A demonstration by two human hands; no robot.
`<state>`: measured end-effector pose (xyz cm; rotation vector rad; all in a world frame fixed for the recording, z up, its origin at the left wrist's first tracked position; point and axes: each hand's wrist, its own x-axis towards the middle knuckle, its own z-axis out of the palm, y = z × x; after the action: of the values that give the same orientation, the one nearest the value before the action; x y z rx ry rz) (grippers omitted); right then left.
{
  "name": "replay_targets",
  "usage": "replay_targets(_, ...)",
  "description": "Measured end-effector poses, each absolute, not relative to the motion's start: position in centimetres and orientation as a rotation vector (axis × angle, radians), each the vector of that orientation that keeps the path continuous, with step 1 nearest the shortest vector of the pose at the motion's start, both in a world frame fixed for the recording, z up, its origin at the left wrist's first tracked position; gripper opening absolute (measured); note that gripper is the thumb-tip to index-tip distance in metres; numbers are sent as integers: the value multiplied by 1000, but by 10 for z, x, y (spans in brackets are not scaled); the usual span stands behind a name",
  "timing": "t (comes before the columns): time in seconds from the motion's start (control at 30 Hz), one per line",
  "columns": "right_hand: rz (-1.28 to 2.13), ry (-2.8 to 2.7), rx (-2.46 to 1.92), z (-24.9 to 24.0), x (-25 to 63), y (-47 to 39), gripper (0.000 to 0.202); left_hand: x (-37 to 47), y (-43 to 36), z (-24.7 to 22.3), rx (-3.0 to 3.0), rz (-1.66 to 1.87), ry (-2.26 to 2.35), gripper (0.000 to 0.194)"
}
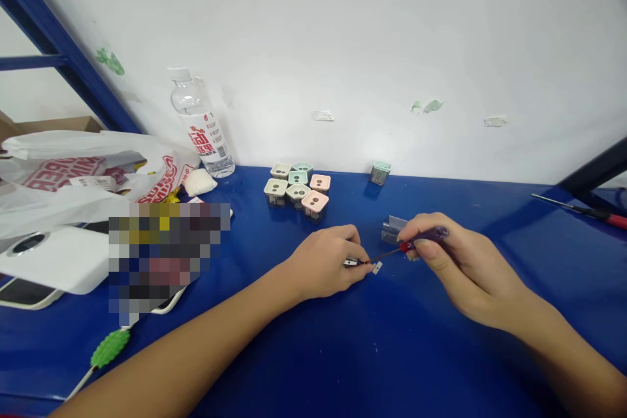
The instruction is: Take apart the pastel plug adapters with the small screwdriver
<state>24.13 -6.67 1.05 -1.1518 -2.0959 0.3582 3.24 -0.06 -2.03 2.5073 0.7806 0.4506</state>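
My left hand (333, 261) is closed on a small pencil sharpener part (350, 262), mostly hidden by the fingers. In my right hand (465, 268) is a screwdriver (426, 238) with a see-through purple and red handle. Its thin shaft slopes down to the left, and the tip is at my left fingertips; whether it sits in a screw I cannot tell. Just right of those fingertips lies a small flat metal blade (377, 268) with a hole. A clear smoky plastic sharpener case (392, 228) rests behind the screwdriver, partly covered by my right hand.
Several two-hole pencil sharpeners (298, 192) stand grouped near the wall, and one green sharpener (380, 172) stands apart. A water bottle (203, 127), plastic bags (93, 170) and a white phone (63, 258) occupy the left. Another screwdriver (582, 210) lies far right on the blue table (304, 359).
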Motion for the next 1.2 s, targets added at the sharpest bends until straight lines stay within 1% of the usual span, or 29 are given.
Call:
replay_targets(0.17,242,-2010,-1121,7,241,-68,9,33,-1,-20,2418,475,845,22)
replay_targets(0.27,255,-1938,-1069,5,242,-69,10,32,-3,-18,2403,444,858,34)
replay_targets(0.33,284,-1925,-1051,4,242,-70,11,32,-4,-17,2390,425,864,37)
replay_targets(0.7,364,-2010,-1001,6,234,-70,10,31,-6,-13,2362,388,781,31)
replay_targets(0.87,270,-2023,-926,10,230,-70,3,31,-6,-14,2344,390,744,31)
replay_targets(0.93,253,-1980,-923,8,227,-71,9,31,-6,-15,2338,398,734,32)
replay_targets(0.97,251,-1939,-924,7,226,-71,16,32,-7,-16,2334,397,730,32)
replay_targets(1.07,154,-1874,-887,3,224,-72,47,32,-7,-18,2316,398,714,31)
replay_targets(1.1,100,-1887,-860,3,224,-73,52,33,-7,-18,2312,405,711,31)
replay_targets(1.13,51,-1912,-835,3,224,-73,53,33,-7,-19,2310,413,711,32)
replay_targets(1.2,7,-1968,-841,5,224,-73,47,33,-7,-19,2309,417,728,34)
